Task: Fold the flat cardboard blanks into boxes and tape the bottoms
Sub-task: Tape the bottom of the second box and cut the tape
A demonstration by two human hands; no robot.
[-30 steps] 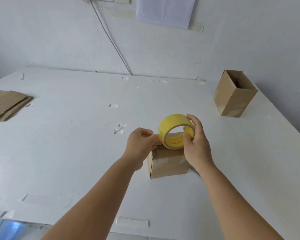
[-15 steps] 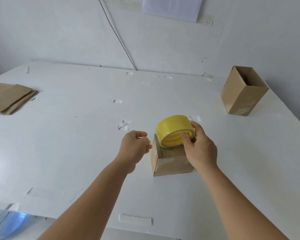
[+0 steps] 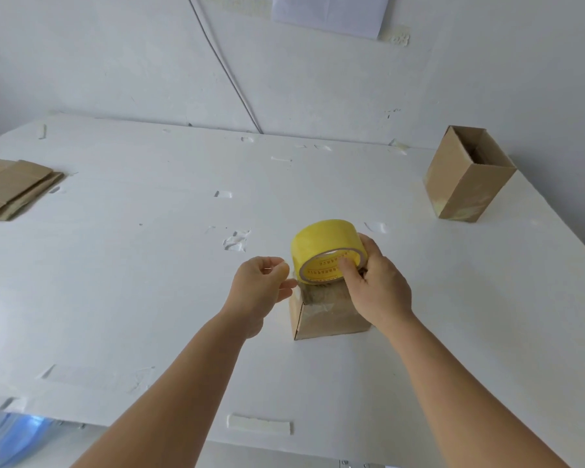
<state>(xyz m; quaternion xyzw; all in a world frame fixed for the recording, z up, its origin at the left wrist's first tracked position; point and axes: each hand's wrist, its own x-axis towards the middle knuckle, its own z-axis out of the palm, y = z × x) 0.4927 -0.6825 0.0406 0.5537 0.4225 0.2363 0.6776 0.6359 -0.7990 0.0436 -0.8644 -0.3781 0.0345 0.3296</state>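
My right hand [image 3: 377, 285] grips the yellow tape roll [image 3: 326, 251] over the small brown cardboard box [image 3: 328, 315] while my left hand [image 3: 259, 288] pinches the tape's end, so next I judge I must draw it across the bottom seam.

The only print in view is a ring of small reddish characters on the inner cardboard core of the yellow roll of adhesive tape [image 3: 328, 253]; they are too small and blurred to read. The white paper sheet [image 3: 330, 13] on the wall shows no legible writing.
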